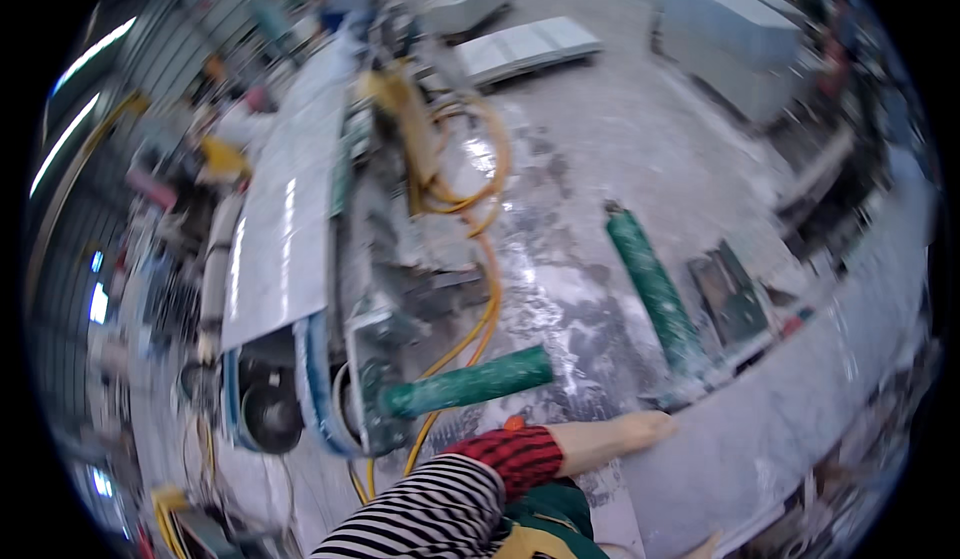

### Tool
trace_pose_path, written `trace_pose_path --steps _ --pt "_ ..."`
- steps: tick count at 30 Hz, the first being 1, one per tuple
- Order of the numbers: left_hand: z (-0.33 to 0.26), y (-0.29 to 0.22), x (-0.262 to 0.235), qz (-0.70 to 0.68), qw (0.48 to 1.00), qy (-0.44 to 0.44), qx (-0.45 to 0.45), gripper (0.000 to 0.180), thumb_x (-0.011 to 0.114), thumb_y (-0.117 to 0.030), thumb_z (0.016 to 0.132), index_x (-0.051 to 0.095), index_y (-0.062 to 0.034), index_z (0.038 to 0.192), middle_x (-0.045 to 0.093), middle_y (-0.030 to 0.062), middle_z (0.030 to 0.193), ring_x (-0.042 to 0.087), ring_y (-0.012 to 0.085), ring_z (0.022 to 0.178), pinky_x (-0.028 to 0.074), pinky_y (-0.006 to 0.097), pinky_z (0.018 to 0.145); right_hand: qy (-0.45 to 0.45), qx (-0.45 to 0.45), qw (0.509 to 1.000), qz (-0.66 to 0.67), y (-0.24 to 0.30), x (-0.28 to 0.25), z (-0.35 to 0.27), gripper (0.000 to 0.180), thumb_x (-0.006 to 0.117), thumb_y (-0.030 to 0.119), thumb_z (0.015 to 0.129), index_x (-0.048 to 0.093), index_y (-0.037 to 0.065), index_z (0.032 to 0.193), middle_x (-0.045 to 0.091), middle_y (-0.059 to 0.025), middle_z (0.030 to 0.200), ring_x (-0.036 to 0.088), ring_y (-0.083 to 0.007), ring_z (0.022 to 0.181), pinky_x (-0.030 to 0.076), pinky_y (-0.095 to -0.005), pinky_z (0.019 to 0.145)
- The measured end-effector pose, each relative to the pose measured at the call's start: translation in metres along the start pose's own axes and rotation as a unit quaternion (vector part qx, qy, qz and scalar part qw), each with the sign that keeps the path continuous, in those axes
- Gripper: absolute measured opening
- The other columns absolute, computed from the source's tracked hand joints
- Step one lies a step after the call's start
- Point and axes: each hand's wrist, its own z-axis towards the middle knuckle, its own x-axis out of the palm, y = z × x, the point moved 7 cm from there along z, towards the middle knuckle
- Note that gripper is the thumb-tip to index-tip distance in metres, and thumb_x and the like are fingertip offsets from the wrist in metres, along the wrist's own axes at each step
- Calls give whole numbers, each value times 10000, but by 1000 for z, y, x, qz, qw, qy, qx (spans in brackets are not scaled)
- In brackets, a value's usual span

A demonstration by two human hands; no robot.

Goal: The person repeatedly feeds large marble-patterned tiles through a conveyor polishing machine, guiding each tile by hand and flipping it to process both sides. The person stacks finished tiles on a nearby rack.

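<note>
My left arm, in a black-and-white striped sleeve with a red checked cuff, reaches across to the right. My left hand (pixel 648 429) is closed at the corner of a long pale grey stone slab (pixel 790 409); its fingers are somewhat blurred. Of my right hand (pixel 706 547) only a small part shows at the lower edge, by the slab's near side, and its fingers are mostly hidden. Beyond my left forearm, a green roller (pixel 475 381) sticks out sideways from a machine. A second green roller (pixel 655 294) slants toward the slab's far edge.
A long machine bed with a shiny grey top (pixel 285 199) runs away on the left, with blue-rimmed wheels (pixel 315 389) at its near end. Yellow hoses (pixel 490 299) trail over the wet floor. Stacked pale slabs (pixel 530 49) and a large block stack (pixel 725 44) stand farther off.
</note>
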Motion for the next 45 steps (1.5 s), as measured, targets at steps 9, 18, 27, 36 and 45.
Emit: trace_pose_path --steps 9,18,27,36,45 --pt "-188 -23 -172 132 968 -169 132 442 523 -281 1012 512 -141 1431 671 215 1236 652 417 1121 528 503 932 46 -271 953 -129 125 106 -31 548 558 383 1046 569 -21 1416 611 -189 1395 619 -330 1227 525 -420 1023" --pt "-584 248 -464 522 547 -569 -323 676 597 -40 880 414 -91 1529 465 138 1544 449 365 1414 373 443 1173 180 -319 913 -178 169 204 -101 500 544 334 1073 567 -30 1416 622 -194 1385 637 -313 1215 535 -392 1014" --pt "-579 292 -518 473 691 -444 -319 698 512 -51 958 288 -105 1617 341 142 1662 304 330 1547 311 455 1241 448 -222 850 -164 111 339 -257 382 516 221 1105 603 -44 1365 686 -198 1284 700 -286 1111 568 -351 960" --pt "-647 245 -576 151 818 -540 -124 491 462 -3 1030 517 -114 1505 588 144 1484 559 276 1375 426 347 1150 489 -157 843 -160 80 339 -289 375 538 192 1095 607 -79 1346 720 -227 1188 730 -259 999 594 -347 896" --pt "-681 251 -631 198 861 -431 -180 573 531 55 978 535 -183 1500 639 168 1400 611 353 1277 478 342 1054 564 -99 805 -153 69 367 -347 322 550 147 1086 643 -73 1301 736 -194 1150 728 -228 981 584 -329 892"
